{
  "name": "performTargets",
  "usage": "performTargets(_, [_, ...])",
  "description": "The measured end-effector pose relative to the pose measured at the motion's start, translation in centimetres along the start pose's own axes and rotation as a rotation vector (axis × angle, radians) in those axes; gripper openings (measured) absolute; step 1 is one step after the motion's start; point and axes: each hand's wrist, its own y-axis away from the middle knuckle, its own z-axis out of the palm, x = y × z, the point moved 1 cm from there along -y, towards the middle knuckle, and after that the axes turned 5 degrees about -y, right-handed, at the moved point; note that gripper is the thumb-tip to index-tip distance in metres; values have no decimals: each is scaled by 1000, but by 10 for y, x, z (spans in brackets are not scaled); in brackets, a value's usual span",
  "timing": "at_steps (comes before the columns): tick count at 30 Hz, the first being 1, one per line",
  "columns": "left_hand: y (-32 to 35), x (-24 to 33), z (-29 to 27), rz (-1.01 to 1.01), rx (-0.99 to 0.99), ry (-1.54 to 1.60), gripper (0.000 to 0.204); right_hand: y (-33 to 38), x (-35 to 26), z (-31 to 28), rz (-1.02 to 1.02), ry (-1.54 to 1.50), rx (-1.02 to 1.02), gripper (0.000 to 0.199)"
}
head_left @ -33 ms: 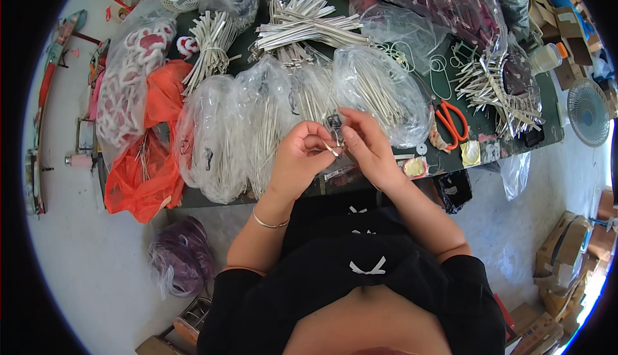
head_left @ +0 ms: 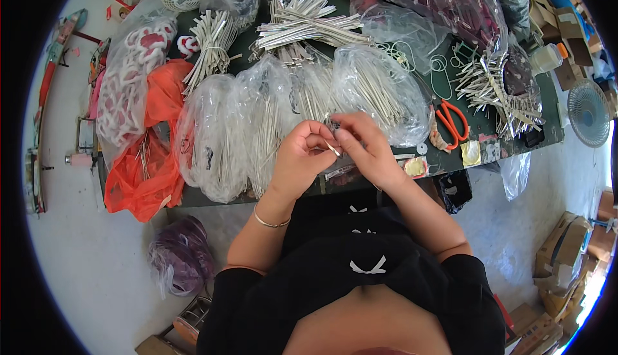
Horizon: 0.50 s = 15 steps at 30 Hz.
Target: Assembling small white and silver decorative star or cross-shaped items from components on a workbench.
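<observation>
Over the table's near edge, my two hands meet with the fingertips close together. My left hand [head_left: 297, 158] is closed, pinching a thin whitish strip [head_left: 333, 149] whose tip sticks out toward the right hand. My right hand [head_left: 368, 152] has its thumb and fingers bent round a small dark, partly see-through piece [head_left: 331, 124], mostly covered now; its kind cannot be made out. Just beyond the hands lie clear plastic bags [head_left: 380, 91] packed with thin silvery strips.
Orange-handled scissors [head_left: 452, 124] lie to the right on the dark green table [head_left: 547, 101]. Loose strip bundles [head_left: 309, 27] lie further back. A red plastic bag [head_left: 145, 178] hangs over the left edge. Purple bundle [head_left: 182, 255] and cardboard boxes [head_left: 563, 252] stand on the floor.
The right hand's fingers have shifted slightly left and curled over the small dark piece, hiding more of it. My left hand has hardly moved.
</observation>
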Motion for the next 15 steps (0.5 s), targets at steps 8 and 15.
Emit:
performTargets(8, [3, 8, 2, 27, -76, -94, 43, -11, -10, 6, 158, -78, -48, 14])
performTargets(15, [11, 25, 4, -127, -174, -25, 45, -26, -22, -16, 296, -332, -40, 14])
